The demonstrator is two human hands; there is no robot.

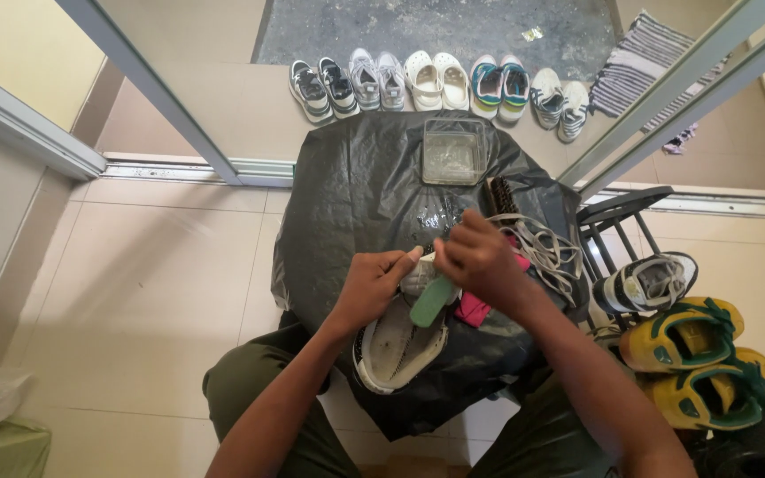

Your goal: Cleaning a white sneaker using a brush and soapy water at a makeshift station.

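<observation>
My left hand (372,285) grips a white sneaker (397,345) that rests sole-side up on a black plastic sheet (356,195) over my lap. My right hand (478,257) is closed around a green-handled brush (433,301), pressed against the front of the shoe. Loose grey laces (542,248) and a pink cloth (475,307) lie just right of my hands. The brush bristles are hidden behind the shoe and my fingers.
A clear square tub of water (453,152) and a dark brush (499,196) sit at the sheet's far side. Several pairs of shoes (436,81) line the doorway. A black rack (617,221), a white sneaker (644,283) and yellow-green shoes (692,354) stand at right.
</observation>
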